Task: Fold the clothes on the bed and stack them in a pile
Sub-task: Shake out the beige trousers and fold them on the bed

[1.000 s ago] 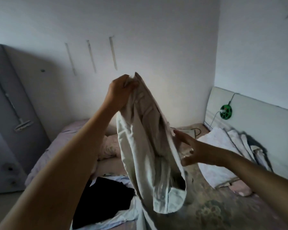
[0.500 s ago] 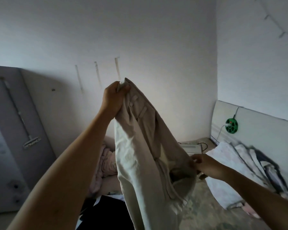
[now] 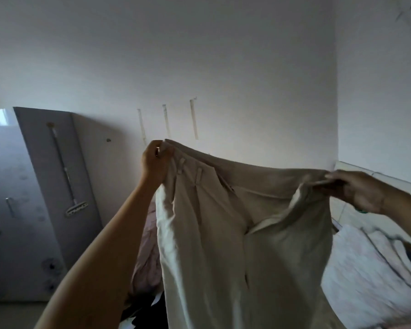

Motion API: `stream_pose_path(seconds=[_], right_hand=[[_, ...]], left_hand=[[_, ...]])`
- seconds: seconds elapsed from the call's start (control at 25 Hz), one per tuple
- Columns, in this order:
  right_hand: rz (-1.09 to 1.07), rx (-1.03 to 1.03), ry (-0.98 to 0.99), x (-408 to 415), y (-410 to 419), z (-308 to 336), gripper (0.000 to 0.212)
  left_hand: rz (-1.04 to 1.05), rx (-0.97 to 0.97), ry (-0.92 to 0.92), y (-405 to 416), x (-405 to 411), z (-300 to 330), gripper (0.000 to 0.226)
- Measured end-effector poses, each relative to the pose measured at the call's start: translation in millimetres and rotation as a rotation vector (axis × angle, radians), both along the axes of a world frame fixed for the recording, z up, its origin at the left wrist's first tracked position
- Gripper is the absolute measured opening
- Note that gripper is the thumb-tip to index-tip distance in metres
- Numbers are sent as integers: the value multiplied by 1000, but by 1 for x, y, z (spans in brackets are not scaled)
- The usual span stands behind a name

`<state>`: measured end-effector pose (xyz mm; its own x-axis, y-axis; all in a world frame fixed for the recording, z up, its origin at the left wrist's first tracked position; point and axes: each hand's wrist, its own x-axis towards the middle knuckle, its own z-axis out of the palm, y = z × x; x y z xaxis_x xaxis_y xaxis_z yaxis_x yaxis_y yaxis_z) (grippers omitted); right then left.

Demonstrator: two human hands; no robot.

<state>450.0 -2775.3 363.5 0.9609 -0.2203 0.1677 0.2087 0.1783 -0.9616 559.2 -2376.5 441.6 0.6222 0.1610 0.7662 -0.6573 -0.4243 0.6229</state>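
Observation:
A pair of beige trousers point(image 3: 242, 233) hangs in the air in front of me, waistband stretched wide, fly open, legs dropping out of the bottom of the view. My left hand point(image 3: 156, 161) grips the left end of the waistband, raised high. My right hand point(image 3: 356, 189) pinches the right end of the waistband at about the same height. The trousers hide most of the bed behind them. A pinkish crumpled garment point(image 3: 146, 252) and a bit of dark cloth point(image 3: 152, 309) show on the bed below my left forearm.
White bedding and folded cloths point(image 3: 365, 276) lie at the right against the pale headboard point(image 3: 377, 176). A grey wardrobe point(image 3: 33, 210) with a long handle stands at the left. White walls fill the background.
My right hand has taken the far end of the waistband and pulled it out to the right and up, so the trousers are spread wide. The view has tilted upward.

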Motion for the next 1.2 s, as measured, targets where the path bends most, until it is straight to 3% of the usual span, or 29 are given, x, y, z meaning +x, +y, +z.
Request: stream_pose_path(seconds=[0.04,0.12,0.16,0.2,0.32,0.36,0.44,0.48,0.56,0.64,0.84,0.96,1.08,1.2], right_hand=[[56,-25,-29,-5,1,15,19],[59,-177,-58,-10,-1,36,68],[20,-257,-61,-13,1,47,79],[-40,-347,-80,-16,3,57,73],[-379,-675,-205,-31,19,83,19],[-482,-746,-283,-34,22,89,16],[-527,-698,-383,-38,24,95,13],[-522,-651,-390,-40,25,97,11],[-518,-654,-343,-38,24,91,8],[-526,-684,-327,-37,24,89,12],[-666,-618,-349,-40,13,100,17],[-543,-593,-350,-46,11,112,13],[-539,-572,-368,-62,7,123,4],[-509,-596,-332,-74,1,119,4]], left_hand=[[32,5,-11,4,-1,0,5],[59,52,-17,14,-1,2,5],[64,61,-17,19,1,6,7],[59,53,-12,21,-2,12,8],[-150,-16,-6,21,-27,31,11],[-323,-19,1,20,-38,32,10],[-707,34,103,13,-59,25,8],[-722,130,142,9,-62,19,7],[-386,277,79,3,-48,12,18],[-125,289,-21,2,-37,15,11],[-31,68,-64,-2,-36,23,21],[-43,113,-108,-7,-34,33,10],[5,59,-126,1,-27,36,8],[21,136,-144,9,-19,28,10]])
